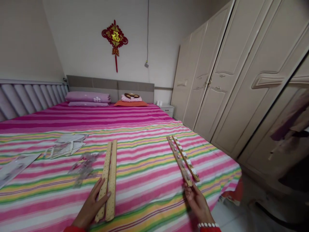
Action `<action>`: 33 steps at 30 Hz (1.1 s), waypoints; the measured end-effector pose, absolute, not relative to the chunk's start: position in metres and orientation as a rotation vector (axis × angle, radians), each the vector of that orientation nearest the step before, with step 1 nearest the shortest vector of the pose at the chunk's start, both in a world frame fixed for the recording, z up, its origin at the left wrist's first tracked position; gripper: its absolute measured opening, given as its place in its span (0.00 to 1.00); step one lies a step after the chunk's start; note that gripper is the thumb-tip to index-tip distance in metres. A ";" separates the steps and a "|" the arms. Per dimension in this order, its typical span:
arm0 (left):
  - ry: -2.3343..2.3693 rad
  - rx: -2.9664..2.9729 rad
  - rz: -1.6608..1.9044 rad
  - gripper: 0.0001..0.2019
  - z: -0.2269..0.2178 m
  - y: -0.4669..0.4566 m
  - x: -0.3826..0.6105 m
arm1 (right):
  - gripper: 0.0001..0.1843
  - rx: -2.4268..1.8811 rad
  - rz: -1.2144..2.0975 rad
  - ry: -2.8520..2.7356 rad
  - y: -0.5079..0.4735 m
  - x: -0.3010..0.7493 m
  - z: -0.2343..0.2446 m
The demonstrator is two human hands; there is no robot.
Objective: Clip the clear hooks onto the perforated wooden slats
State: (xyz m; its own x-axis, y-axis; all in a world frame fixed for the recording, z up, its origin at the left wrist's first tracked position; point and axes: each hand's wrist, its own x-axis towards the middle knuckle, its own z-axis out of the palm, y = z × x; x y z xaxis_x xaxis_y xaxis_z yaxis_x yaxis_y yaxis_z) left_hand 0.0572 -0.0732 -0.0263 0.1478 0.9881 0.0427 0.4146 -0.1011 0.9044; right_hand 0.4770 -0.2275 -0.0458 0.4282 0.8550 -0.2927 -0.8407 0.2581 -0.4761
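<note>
My left hand lies with its fingers stretched out over the near part of a pale wooden strip dotted with small holes. Close along its right side is a second holed strip. Over on the right, my right hand pinches the near end of a wooden strip that carries a row of small shiny pieces. Beside that one, a similar strip bears several white pieces. Both pairs lie lengthwise, pointing away from me on a striped bedsheet.
Clear plastic bags with small parts lie left of the holed strips. Farther left are flat packets and another packet. Folded purple bedding sits by the headboard. A wardrobe stands along the right, past the bed's edge.
</note>
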 end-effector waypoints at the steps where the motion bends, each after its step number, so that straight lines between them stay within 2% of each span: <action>1: 1.374 1.641 0.929 0.37 -0.026 -0.073 0.058 | 0.14 -0.598 1.190 -0.045 -0.229 0.476 -0.044; 4: 1.371 1.642 0.953 0.37 -0.028 -0.073 0.058 | 0.15 -0.539 1.259 -0.063 -0.233 0.469 -0.037; 10: 1.339 1.676 1.000 0.33 -0.031 -0.074 0.056 | 0.09 -0.569 1.303 -0.150 -0.231 0.438 -0.032; 15: 1.313 1.587 0.998 0.35 -0.024 -0.077 0.056 | 0.05 -0.582 1.435 -0.189 -0.221 0.395 -0.024; 22: 1.279 1.292 1.184 0.31 -0.007 -0.083 0.060 | 0.12 -0.512 1.622 -0.207 -0.194 0.309 0.005; 26: 1.209 1.164 1.294 0.29 0.012 -0.096 0.072 | 0.09 -0.499 1.662 -0.289 -0.173 0.269 0.017; 28: 1.105 1.079 1.256 0.33 0.019 -0.102 0.082 | 0.09 -0.497 1.669 -0.345 -0.162 0.250 0.021; 33: 0.903 1.019 1.279 0.49 0.029 -0.106 0.106 | 0.11 -0.539 1.657 -0.498 -0.141 0.208 0.027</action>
State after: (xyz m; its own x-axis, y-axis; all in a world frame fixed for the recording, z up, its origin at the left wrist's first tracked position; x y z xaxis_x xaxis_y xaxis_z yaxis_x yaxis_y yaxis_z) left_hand 0.1061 -0.1062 0.0285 0.0916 0.9956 0.0208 -0.3134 0.0089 0.9496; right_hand 0.2085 -0.1409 0.0266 -0.1294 0.9891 -0.0702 -0.7863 -0.1454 -0.6005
